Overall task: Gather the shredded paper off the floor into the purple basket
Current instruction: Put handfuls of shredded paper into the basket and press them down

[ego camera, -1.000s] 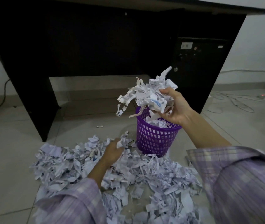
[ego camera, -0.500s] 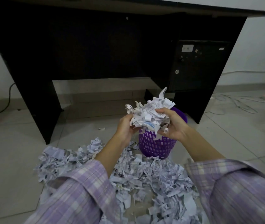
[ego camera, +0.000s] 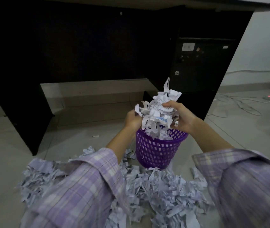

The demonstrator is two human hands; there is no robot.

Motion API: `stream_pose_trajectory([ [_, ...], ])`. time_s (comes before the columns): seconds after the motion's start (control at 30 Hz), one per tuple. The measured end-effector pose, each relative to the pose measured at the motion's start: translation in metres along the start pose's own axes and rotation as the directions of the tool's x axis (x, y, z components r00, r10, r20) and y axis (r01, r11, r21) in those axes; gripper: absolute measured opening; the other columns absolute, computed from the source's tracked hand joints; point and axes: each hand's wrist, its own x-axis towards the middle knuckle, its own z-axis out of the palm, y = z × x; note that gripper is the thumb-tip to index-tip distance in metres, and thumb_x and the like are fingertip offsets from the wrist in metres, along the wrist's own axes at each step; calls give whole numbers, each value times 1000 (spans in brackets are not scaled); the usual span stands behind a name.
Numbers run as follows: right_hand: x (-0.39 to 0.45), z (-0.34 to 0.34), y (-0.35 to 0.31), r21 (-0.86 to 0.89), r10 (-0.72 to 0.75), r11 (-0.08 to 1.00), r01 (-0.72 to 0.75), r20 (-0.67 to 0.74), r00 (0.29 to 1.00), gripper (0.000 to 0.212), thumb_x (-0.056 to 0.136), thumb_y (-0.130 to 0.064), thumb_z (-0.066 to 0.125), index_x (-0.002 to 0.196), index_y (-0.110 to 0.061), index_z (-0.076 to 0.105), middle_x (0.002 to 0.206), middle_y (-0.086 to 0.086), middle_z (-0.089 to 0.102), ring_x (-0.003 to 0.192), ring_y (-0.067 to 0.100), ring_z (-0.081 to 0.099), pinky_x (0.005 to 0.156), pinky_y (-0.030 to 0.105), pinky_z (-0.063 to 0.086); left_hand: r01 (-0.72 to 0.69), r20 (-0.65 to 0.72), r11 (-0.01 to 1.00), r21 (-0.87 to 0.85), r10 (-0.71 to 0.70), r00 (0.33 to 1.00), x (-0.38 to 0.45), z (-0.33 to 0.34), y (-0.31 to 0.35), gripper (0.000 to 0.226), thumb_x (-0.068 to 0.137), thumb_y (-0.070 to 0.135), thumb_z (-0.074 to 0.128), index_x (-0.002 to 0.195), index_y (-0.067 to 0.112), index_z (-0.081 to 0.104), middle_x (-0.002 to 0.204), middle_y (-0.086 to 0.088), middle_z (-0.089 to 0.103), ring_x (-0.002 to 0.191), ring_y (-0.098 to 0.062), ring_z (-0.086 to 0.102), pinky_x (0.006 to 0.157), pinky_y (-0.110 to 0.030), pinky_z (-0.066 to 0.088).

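Two bare hands clasp a crumpled wad of white shredded paper [ego camera: 158,112] directly above the round purple plastic lattice basket [ego camera: 157,152], its lowest strips hanging into the basket's open mouth. The left hand [ego camera: 133,120] curls its fingers around the wad's left side; the right hand [ego camera: 182,116] grips the right side, thumb over the top. The basket stands upright on the pale tiled floor [ego camera: 4,155], already holding scraps. A loose heap of shredded white paper [ego camera: 160,191] spreads over the floor just in front of the basket, beneath lilac plaid sleeves [ego camera: 81,186]. Behind stands a black desk [ego camera: 81,43] with a dark computer tower [ego camera: 201,66]; white cables [ego camera: 239,104] trail at right.
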Motion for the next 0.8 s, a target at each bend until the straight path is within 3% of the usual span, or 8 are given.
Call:
stream_pose_trajectory([
  [0.13, 46, -19, 2, -231, 0, 973, -10, -41, 999, 49, 72, -34, 76, 117, -22, 62, 120, 8, 63, 105, 26, 63, 83, 41, 56, -127, 24, 894, 431, 129, 991, 29, 13, -5, 25, 87, -5, 47, 106, -2, 64, 112, -18, 64, 106, -30, 58, 67, -24, 36],
  [0.23, 82, -27, 17, -420, 47, 904, -82, -94, 994, 80, 55, -48, 82, 124, -15, 58, 123, 11, 61, 105, 28, 60, 76, 41, 55, -168, 76, 774, 610, 154, 985, 47, 22, -14, 18, 91, -1, 44, 107, -1, 52, 118, -21, 59, 107, -35, 55, 64, -24, 33],
  [0.3, 118, -39, 39, -481, 117, 862, -163, -125, 985, 121, 35, -60, 86, 137, -12, 42, 127, 10, 58, 107, 27, 60, 75, 39, 55, -196, 122, 743, 639, 154, 981, 63, 29, -26, 27, 90, 2, 43, 116, -1, 50, 122, -21, 57, 111, -36, 54, 77, -32, 42],
  [0.33, 127, -38, 46, -515, 135, 840, -169, -102, 986, 126, 36, -64, 86, 140, -11, 38, 130, 10, 57, 109, 28, 60, 81, 41, 55, -211, 150, 742, 636, 150, 977, 66, 31, -31, 30, 91, 5, 43, 120, 0, 49, 122, -20, 58, 112, -35, 54, 84, -34, 44],
  [0.43, 146, -34, 63, -663, 155, 737, -128, -19, 988, 69, 84, -53, 64, 133, -7, 51, 133, 11, 57, 115, 31, 58, 97, 40, 48, -333, 284, 667, 667, 185, 941, 77, 37, -49, 27, 97, 17, 42, 119, 4, 52, 120, -16, 59, 111, -33, 55, 92, -41, 45],
  [0.5, 148, -33, 70, -758, 179, 636, -145, -37, 983, 60, 91, -50, 55, 132, -6, 54, 134, 12, 57, 117, 30, 57, 102, 38, 45, -424, 396, 548, 721, 177, 901, 82, 39, -58, 25, 98, 19, 42, 117, 5, 52, 121, -15, 59, 112, -32, 53, 100, -41, 38],
  [0.67, 169, -37, 91, -891, 153, 388, -235, -189, 970, 75, 88, -55, 57, 139, -1, 42, 139, 14, 50, 123, 31, 52, 97, 35, 41, -504, 519, 260, 824, 10, 854, 85, 47, -77, 30, 97, 24, 40, 122, 9, 48, 127, -11, 56, 118, -27, 50, 115, -43, 17],
  [0.8, 178, -36, 99, -912, 25, 219, -347, -351, 936, 118, 74, -69, 64, 150, -4, 1, 154, 20, 22, 137, 39, 34, 111, 51, 30, -515, 519, 96, 852, -26, 854, 87, 48, -83, 40, 94, 23, 38, 132, 12, 44, 128, -6, 57, 117, -25, 48, 108, -42, 21],
])
